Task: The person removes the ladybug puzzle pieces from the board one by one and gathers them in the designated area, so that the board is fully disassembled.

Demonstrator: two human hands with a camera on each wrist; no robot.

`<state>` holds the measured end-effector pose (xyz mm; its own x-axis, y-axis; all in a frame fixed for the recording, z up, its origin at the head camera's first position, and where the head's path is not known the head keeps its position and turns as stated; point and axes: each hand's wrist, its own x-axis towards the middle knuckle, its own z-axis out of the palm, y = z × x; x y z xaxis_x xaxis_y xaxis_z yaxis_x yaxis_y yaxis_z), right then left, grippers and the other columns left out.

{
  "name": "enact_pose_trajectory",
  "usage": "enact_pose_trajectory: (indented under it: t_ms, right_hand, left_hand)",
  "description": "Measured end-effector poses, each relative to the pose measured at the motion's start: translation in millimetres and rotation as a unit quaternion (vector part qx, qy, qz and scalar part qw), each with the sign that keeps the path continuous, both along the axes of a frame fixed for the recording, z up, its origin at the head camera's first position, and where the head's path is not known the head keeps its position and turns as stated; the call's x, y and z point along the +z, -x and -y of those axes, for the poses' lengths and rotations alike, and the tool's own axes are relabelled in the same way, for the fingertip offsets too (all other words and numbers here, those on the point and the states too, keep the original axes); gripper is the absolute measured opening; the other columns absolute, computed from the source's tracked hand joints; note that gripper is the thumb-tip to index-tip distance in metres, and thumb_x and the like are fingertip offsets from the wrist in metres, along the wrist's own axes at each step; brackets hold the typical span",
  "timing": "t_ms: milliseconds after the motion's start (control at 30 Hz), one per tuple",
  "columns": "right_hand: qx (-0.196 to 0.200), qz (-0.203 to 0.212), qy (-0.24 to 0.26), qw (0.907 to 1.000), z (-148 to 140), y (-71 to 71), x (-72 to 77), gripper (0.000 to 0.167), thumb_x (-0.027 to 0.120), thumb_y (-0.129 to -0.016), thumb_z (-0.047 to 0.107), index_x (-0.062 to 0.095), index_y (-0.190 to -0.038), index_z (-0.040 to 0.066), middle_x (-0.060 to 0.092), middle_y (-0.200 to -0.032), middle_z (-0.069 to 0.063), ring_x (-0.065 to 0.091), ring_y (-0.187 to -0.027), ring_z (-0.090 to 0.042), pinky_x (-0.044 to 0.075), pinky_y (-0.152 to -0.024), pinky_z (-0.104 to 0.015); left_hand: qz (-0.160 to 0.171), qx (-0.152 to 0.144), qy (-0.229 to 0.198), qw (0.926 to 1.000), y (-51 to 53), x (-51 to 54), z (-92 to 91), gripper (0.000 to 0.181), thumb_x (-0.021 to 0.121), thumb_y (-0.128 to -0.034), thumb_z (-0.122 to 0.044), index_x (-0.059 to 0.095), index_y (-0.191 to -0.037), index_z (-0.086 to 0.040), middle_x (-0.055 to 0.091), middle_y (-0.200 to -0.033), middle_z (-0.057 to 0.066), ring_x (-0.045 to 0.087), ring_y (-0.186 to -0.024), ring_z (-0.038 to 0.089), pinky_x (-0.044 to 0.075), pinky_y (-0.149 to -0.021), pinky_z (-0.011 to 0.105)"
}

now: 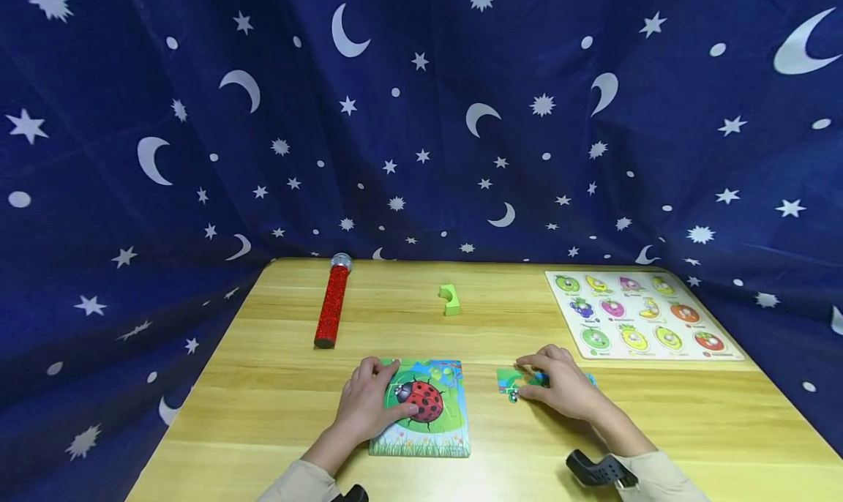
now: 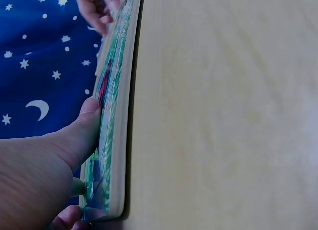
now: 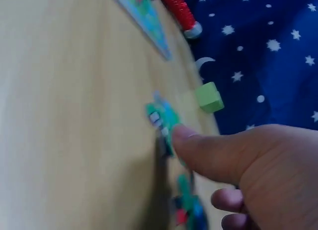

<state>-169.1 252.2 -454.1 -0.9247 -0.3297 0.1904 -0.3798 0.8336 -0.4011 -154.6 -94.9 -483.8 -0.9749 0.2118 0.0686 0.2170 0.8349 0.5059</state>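
A square ladybug jigsaw puzzle (image 1: 431, 403) lies flat near the middle front of the table. My left hand (image 1: 369, 399) grips its left side, the thumb on the picture and the other fingers around the edge. In the left wrist view that thumb presses on the puzzle's face. To the right, my right hand (image 1: 563, 385) pinches a green and blue puzzle piece (image 1: 508, 380) between thumb and fingers. The right wrist view shows the held piece blurred, with more colourful pieces (image 3: 191, 210) below it. The hand partly hides these pieces.
A red glittery microphone (image 1: 332, 304) lies at the back left. Toward the back middle stands a light green block with a curved cut-out (image 1: 451, 300). A fruit puzzle board (image 1: 642, 315) is at the back right. A blue moon-and-star curtain (image 1: 421, 121) hangs behind the wooden table (image 1: 263, 407).
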Motion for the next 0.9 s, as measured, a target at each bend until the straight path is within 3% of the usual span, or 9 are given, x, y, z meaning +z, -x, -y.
enact_pose_trajectory:
  t_ms: [67,167,267,400,567,767,900]
  right_hand:
    - [0.007,-0.027,0.020,0.9994,11.3,0.7,1.3,0.042,0.081,-0.079,0.025,0.070,-0.117,0.010,0.059,-0.098,-0.002,0.049,-0.089,-0.015,0.042,-0.073,-0.028]
    - [0.041,-0.034,0.035,0.9980,41.9,-0.2,2.4,0.041,0.079,-0.081,0.025,0.070,-0.118,0.009,0.060,-0.099,-0.003,0.051,-0.088,-0.013,0.044,-0.073,-0.026]
    - [0.088,0.007,0.033,0.9955,76.4,-5.0,0.2,0.040,0.076,-0.084,0.032,0.070,-0.118,0.011,0.058,-0.099,-0.001,0.047,-0.087,-0.011,0.042,-0.072,-0.023]
    - [0.094,0.037,0.028,0.9945,104.9,-12.4,-5.3,0.038,0.078,-0.082,0.036,0.072,-0.113,0.014,0.052,-0.098,0.003,0.041,-0.085,-0.009,0.037,-0.068,-0.023]
    - [0.082,0.030,0.036,0.9955,112.8,-16.4,-9.7,0.039,0.080,-0.079,0.037,0.074,-0.110,0.014,0.051,-0.098,0.004,0.040,-0.081,-0.007,0.036,-0.064,-0.021]
    - [0.086,0.065,0.067,0.9919,107.3,-19.8,-13.3,0.038,0.082,-0.078,0.034,0.075,-0.109,0.014,0.047,-0.096,0.007,0.037,-0.078,-0.005,0.034,-0.066,-0.019]
    - [0.081,0.042,0.076,0.9930,108.5,-22.3,-17.0,0.034,0.082,-0.077,0.035,0.076,-0.104,0.014,0.050,-0.095,0.007,0.037,-0.078,-0.004,0.036,-0.064,-0.019]
  left_hand:
    - [-0.002,0.001,0.001,1.0000,-0.2,0.9,1.8,0.081,0.079,-0.0758,-0.052,0.054,-0.140,-0.011,0.045,-0.119,0.010,0.042,-0.104,0.023,0.038,-0.081,0.037]
    - [-0.001,0.009,0.005,0.9999,-0.2,1.8,4.2,0.081,0.080,-0.0750,-0.051,0.055,-0.140,-0.011,0.045,-0.118,0.009,0.043,-0.104,0.023,0.039,-0.081,0.038]
    - [0.006,0.012,0.003,0.9999,0.5,2.3,3.3,0.080,0.080,-0.0753,-0.051,0.055,-0.140,-0.012,0.045,-0.118,0.008,0.043,-0.105,0.023,0.039,-0.082,0.039]
    - [0.004,0.002,0.000,1.0000,1.8,2.2,-1.3,0.077,0.078,-0.0767,-0.053,0.056,-0.140,-0.014,0.045,-0.117,0.007,0.043,-0.106,0.023,0.039,-0.083,0.040]
    - [-0.001,0.004,0.002,1.0000,1.2,2.8,-1.7,0.073,0.079,-0.0762,-0.050,0.058,-0.137,-0.016,0.046,-0.118,0.007,0.044,-0.107,0.024,0.041,-0.085,0.044]
    - [0.007,0.005,-0.004,1.0000,-0.7,4.0,0.7,0.067,0.080,-0.0768,-0.047,0.061,-0.133,-0.017,0.048,-0.119,0.008,0.046,-0.109,0.025,0.042,-0.088,0.046]
    - [-0.036,-0.024,0.025,0.9987,-8.5,7.7,-0.9,0.050,0.077,-0.0812,-0.042,0.067,-0.126,-0.021,0.053,-0.113,0.005,0.048,-0.103,0.022,0.041,-0.082,0.040]
